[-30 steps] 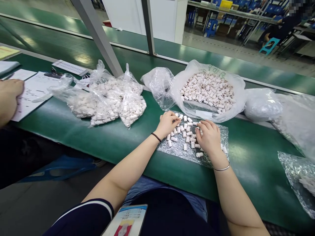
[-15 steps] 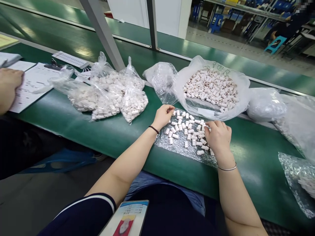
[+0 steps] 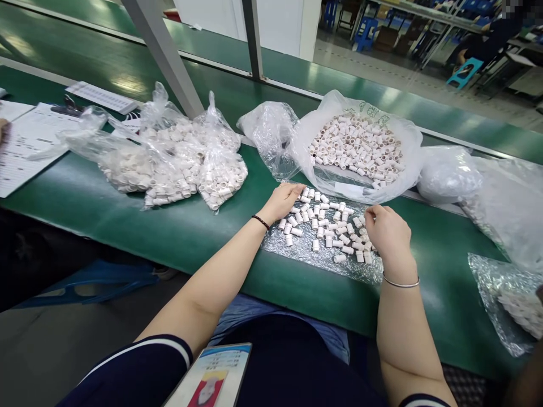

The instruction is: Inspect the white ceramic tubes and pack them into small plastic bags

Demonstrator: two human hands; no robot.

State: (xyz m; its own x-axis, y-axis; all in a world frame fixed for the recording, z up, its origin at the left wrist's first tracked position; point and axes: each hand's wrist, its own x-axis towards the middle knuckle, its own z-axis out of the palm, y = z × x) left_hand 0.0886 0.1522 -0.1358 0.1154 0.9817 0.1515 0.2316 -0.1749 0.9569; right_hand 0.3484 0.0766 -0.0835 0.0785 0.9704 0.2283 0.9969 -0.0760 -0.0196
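Many short white tube pieces (image 3: 328, 242) lie loose on a clear plastic sheet (image 3: 297, 252) on the green table (image 3: 178, 237). At the sheet's upper left corner is my left hand (image 3: 286, 200), fingers closed together at the edge of the pieces; what they pinch, if anything, is hidden. My right hand (image 3: 384, 226) is over the sheet's right edge, beside the pieces, its fingers curled; its fingertips hold something too hidden to name. Just beyond the sheet an open plastic bag (image 3: 411, 152) holds a heap of similar pieces.
Knotted bags of white pieces (image 3: 220, 178) stand at the left, near papers (image 3: 38, 141) and a person's fingers (image 3: 3, 129). More plastic bags (image 3: 449, 172) line the right back. A partly filled bag (image 3: 492, 299) lies at the right edge. A grey post (image 3: 165, 56) rises behind.
The view has shifted slightly. My right hand has moved a little right, away from the pieces, uncovering more of them. My left hand stays at the upper left corner. The other person's hand has mostly left view.
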